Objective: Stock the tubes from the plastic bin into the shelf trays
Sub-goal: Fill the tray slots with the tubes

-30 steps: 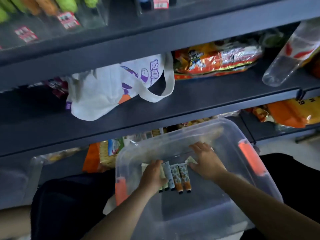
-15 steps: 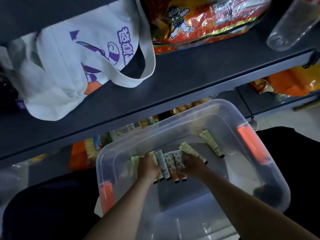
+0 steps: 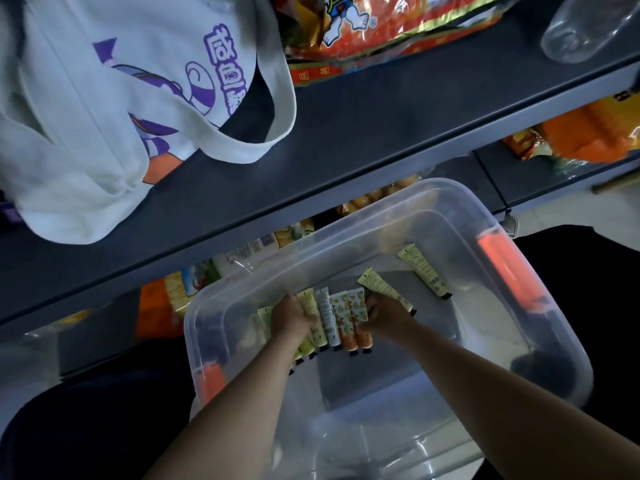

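Both hands, left hand (image 3: 292, 318) and right hand (image 3: 384, 315), fingers curled gripping tube row (image 3: 341, 320) in bin (image 3: 554, 341); fingertips hidden.

Clear plastic bin (image 3: 221, 306) with orange latches (image 3: 509, 271), pale yellow-green tubes (image 3: 424, 270), a white tube (image 3: 325, 317), two orange-patterned tubes (image 3: 349, 320), dark grey shelf (image 3: 363, 133), white tote bag (image 3: 86, 133) with purple print, orange-red snack packs (image 3: 398, 26)
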The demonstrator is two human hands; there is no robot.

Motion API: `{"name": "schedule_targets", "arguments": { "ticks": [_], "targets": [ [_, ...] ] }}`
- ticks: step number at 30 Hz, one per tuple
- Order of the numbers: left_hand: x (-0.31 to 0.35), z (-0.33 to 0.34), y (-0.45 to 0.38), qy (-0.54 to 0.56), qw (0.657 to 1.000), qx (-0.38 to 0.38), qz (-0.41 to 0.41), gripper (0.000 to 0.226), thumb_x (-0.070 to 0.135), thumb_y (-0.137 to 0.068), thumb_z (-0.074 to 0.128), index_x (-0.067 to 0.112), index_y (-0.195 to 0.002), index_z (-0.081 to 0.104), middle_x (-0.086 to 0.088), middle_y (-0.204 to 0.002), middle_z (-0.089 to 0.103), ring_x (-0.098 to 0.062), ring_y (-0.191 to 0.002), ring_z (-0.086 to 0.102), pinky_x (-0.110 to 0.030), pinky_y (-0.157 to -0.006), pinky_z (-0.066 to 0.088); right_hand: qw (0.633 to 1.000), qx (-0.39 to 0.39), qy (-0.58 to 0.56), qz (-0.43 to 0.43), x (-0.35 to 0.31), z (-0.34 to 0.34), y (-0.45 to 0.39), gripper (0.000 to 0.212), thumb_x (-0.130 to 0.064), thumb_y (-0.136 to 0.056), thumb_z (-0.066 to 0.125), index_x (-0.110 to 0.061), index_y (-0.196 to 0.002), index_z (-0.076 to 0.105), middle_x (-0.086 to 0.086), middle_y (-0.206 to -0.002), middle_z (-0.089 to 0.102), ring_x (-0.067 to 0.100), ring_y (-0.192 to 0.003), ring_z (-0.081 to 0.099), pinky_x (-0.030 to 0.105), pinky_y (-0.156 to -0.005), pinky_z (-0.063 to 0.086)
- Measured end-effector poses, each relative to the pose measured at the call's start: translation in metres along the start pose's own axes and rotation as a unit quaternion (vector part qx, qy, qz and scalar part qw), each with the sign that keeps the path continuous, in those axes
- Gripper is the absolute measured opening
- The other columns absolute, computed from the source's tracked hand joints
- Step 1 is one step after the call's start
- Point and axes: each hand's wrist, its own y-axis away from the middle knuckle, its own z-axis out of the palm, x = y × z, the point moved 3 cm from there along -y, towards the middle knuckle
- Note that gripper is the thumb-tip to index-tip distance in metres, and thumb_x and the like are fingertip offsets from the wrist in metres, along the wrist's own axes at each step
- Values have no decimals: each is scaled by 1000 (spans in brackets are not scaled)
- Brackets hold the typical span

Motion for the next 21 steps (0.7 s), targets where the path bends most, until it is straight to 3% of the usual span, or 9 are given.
{"name": "schedule_targets", "arguments": {
  "ticks": [4, 8, 12, 15, 19, 21],
  "targets": [
    [-2, 4, -1, 56, 998, 14, 0, 37, 18, -72, 79, -3, -96, 60, -19, -103, 67, -29, -98, 63, -35, -78, 47, 1000, 4, -15, 11, 1, 2, 0, 34, -11, -75, 73, -1, -105, 61, 12, -108, 66, 22, -105, 61, 20, -69, 37],
    [-4, 9, -5, 114, 993, 6, -24, 52, 19, -71, 80, 5, -115, 56, -10, -118, 63, -24, -109, 59, -24, -81, 42, 1000, 6, -20, 24, 1, 0, -1, 36, -14, -71, 77, -4, -101, 61, 11, -107, 67, 22, -104, 62, 24, -72, 43],
    [-6, 14, -10, 156, 987, -12, -42, 62, 15, -68, 82, 5, -122, 54, -11, -125, 60, -25, -113, 58, -27, -88, 45, 999, 0, -19, 27, 0, -4, 0, 29, -12, -72, 77, -12, -90, 54, 11, -109, 66, 23, -106, 61, 21, -71, 38],
    [-5, 18, -9, 206, 978, -22, -35, 59, 5, -68, 81, -2, -120, 54, -17, -117, 63, -24, -104, 60, -23, -76, 44, 1000, -14, -1, 21, -4, -4, 2, 20, -14, -79, 70, -13, -96, 59, 12, -116, 64, 24, -114, 57, 23, -79, 42],
    [-6, 24, -4, 315, 947, -63, -16, 45, -17, -69, 71, -10, -110, 54, -25, -105, 61, -17, -79, 56, -6, -48, 44, 999, -24, -25, 26, -6, -5, 1, 32, -12, -82, 66, -3, -113, 63, 13, -120, 63, 25, -115, 57, 23, -78, 42],
    [-9, 28, -4, 349, 933, -84, -18, 48, -18, -70, 68, -12, -115, 52, -26, -108, 59, -15, -76, 56, -8, -53, 46, 999, -30, -37, 27, -4, -5, 1, 33, -10, -82, 66, -3, -113, 63, 13, -119, 63, 25, -113, 57, 22, -75, 40]
  ]
}}
